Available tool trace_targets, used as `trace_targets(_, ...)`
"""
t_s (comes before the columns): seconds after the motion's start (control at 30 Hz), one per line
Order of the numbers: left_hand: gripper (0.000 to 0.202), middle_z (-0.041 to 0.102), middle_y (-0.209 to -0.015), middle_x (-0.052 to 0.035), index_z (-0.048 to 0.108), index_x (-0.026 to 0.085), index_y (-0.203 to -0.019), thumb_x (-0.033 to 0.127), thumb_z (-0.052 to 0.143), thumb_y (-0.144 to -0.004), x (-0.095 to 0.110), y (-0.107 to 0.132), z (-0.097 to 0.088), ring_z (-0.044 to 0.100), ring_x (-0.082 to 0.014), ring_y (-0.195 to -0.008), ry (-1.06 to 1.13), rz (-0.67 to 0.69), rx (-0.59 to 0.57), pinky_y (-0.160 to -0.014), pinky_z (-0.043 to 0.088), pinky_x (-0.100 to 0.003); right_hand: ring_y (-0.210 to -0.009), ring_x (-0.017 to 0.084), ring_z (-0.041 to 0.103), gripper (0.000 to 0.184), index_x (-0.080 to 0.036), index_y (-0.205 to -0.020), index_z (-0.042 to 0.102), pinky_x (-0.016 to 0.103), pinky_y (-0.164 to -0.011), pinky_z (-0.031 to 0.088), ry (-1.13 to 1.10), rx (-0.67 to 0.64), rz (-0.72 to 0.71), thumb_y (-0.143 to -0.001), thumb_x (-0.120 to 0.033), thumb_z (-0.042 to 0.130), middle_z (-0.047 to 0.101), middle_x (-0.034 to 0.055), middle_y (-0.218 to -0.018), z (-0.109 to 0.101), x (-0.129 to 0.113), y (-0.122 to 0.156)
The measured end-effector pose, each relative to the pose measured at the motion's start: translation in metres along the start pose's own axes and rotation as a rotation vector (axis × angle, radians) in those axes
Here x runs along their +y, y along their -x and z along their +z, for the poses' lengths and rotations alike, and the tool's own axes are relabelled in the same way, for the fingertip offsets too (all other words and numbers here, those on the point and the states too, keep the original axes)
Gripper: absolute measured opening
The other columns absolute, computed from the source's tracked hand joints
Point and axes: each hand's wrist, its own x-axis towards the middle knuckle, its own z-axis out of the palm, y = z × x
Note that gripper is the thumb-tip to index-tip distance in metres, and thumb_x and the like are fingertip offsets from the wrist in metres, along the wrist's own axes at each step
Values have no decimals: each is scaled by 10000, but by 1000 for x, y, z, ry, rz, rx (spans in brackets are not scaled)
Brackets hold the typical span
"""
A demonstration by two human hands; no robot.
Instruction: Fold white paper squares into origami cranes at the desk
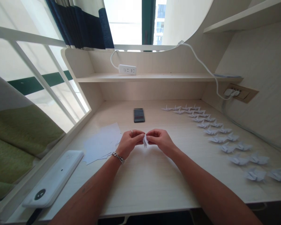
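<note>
Just above the middle of the desk, a small folded piece of white paper (145, 141) is pinched between my two hands. My left hand (130, 140), with a ring and a chain bracelet, grips its left side between thumb and fingers. From the other side my right hand (161, 138) pinches it the same way. Fingertips hide much of the fold. Loose white paper sheets (100, 143) lie spread left of my left hand. Several folded paper cranes (210, 130) stand in rows along the right of the desk.
A dark phone-like object (139, 115) lies beyond my hands. At the left edge rests a white power bank (55, 178) with a black cable. A power strip (127, 69) sits on the back shelf (150, 78); its white cord runs to the wall socket (242, 93) at right.
</note>
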Motion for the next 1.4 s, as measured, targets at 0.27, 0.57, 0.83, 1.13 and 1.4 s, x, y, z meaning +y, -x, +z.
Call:
trace_targets(0.27, 248, 737, -741, -71, 733, 121, -788, 286, 796, -615, -3, -1, -1, 664, -166, -674, -178, 157, 36, -679, 547, -292, -692, 180, 648, 298, -143, -822, 700, 328, -660, 544, 65, 23, -133, -609, -333, 788, 701, 54, -744, -2, 7, -3)
trace_targets(0.57, 281, 746, -805, -80, 725, 129, -843, 310, 788, -638, -4, -1, -1, 678, -180, -726, -213, 220, 74, -708, 544, -302, -664, 167, 629, 243, -158, -794, 725, 299, -624, 513, 171, 32, -217, -678, -370, 748, 710, 57, -734, -3, 7, -3)
trace_targets(0.83, 241, 739, -773, -79, 725, 135, -803, 338, 751, -676, -1, 1, 1, 666, -177, -701, -318, 208, 43, -673, 522, -281, -693, 182, 639, 202, -171, -801, 730, 298, -645, 498, 253, 44, -285, -701, -346, 729, 717, 57, -762, -4, 8, -2)
trace_targets(1.13, 146, 716, -721, -54, 700, 172, -757, 315, 675, -739, -5, 4, 5, 647, -182, -663, -557, 335, 135, -630, 484, -278, -656, 177, 617, 147, -173, -733, 701, 288, -617, 475, 398, 98, -269, -729, -319, 685, 694, 47, -705, 2, 2, 4)
trace_targets(1.4, 143, 714, -742, -57, 692, 170, -773, 309, 672, -748, -3, 7, 10, 652, -180, -681, -547, 347, 167, -654, 493, -285, -640, 166, 603, 237, -150, -775, 672, 296, -604, 500, 272, 13, -217, -727, -382, 694, 670, 50, -709, -1, 6, 0)
